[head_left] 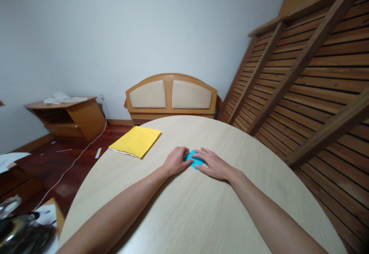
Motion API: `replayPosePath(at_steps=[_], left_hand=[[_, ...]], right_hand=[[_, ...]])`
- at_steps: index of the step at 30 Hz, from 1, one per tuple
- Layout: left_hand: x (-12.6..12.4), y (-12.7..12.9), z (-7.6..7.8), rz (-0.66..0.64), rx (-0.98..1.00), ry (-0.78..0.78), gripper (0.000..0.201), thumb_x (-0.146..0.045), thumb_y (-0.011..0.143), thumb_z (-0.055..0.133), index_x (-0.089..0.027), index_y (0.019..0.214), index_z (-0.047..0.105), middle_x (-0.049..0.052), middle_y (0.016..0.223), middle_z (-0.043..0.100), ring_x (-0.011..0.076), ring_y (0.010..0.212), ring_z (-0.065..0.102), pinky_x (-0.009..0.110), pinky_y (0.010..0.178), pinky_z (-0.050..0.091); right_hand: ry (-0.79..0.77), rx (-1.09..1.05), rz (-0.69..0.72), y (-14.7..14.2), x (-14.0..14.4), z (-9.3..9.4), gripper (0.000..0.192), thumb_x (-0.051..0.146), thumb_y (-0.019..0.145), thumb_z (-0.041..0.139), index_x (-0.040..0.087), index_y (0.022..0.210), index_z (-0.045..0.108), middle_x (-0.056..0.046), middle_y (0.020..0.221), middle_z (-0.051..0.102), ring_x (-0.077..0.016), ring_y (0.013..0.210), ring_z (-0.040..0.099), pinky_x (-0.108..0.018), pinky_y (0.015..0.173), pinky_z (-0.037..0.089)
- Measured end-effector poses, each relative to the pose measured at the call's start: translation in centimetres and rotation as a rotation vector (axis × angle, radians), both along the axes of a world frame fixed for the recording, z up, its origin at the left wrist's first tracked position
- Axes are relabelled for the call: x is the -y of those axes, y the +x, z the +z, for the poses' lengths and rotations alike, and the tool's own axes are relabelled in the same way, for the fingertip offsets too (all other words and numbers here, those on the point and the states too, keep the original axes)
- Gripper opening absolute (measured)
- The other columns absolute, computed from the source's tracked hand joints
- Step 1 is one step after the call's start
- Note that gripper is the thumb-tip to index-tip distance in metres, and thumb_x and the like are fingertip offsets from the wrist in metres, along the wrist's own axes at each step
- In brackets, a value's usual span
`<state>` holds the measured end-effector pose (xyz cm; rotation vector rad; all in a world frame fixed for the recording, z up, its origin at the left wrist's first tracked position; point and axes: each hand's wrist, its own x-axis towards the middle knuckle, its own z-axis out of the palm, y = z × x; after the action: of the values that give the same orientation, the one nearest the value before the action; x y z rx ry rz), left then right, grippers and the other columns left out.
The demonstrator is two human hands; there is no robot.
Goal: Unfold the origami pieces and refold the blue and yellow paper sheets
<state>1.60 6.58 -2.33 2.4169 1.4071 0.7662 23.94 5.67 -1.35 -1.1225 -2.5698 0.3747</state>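
Both hands flat on small blue paper (pixel 195 159): left hand (pixel 176 161), right hand (pixel 212 164), fingers pressing it down; paper's axis unclear.

We are looking for words, numbers or signs, and we are finding none we can read. The yellow paper (pixel 135 141) and the blue paper (pixel 195 159) beside it are showing no writing.
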Motion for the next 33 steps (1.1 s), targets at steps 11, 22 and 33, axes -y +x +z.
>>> replayPosePath(at_steps=[11, 22, 33], left_hand=[[-0.9, -2.0, 0.7, 0.137, -0.106, 0.088, 0.020, -0.031, 0.089, 0.061, -0.018, 0.104, 0.064, 0.010, 0.102, 0.070, 0.0260, 0.099, 0.063, 0.036, 0.084, 0.050], [-0.3, -1.8, 0.5, -0.420, -0.127, 0.162, 0.024, -0.032, 0.095, 0.053, -0.022, 0.108, 0.070, 0.006, 0.118, 0.070, 0.0193, 0.110, 0.064, 0.031, 0.097, 0.049], [-0.6, -1.9, 0.3, -0.409, -0.194, 0.190, 0.027, -0.038, 0.097, 0.053, -0.025, 0.113, 0.071, 0.005, 0.123, 0.069, 0.0207, 0.110, 0.065, 0.033, 0.095, 0.051]], right_hand=[[0.026, 0.027, -0.013, 0.2, -0.4, -0.7, 0.047, 0.055, 0.094, 0.050, 0.034, 0.134, 0.059, -0.003, 0.151, 0.045, -0.0339, 0.143, 0.030, -0.055, 0.116, 0.026], [-0.022, -0.032, -0.030, 0.3, 0.2, -0.5, 0.054, 0.052, 0.094, 0.050, 0.027, 0.142, 0.048, -0.007, 0.153, 0.043, -0.0295, 0.144, 0.030, -0.051, 0.117, 0.027], [0.069, -0.067, 0.033, 0.6, 0.3, -0.5, 0.051, 0.044, 0.088, 0.059, 0.021, 0.133, 0.056, -0.011, 0.144, 0.051, -0.0281, 0.138, 0.039, -0.047, 0.115, 0.031]])
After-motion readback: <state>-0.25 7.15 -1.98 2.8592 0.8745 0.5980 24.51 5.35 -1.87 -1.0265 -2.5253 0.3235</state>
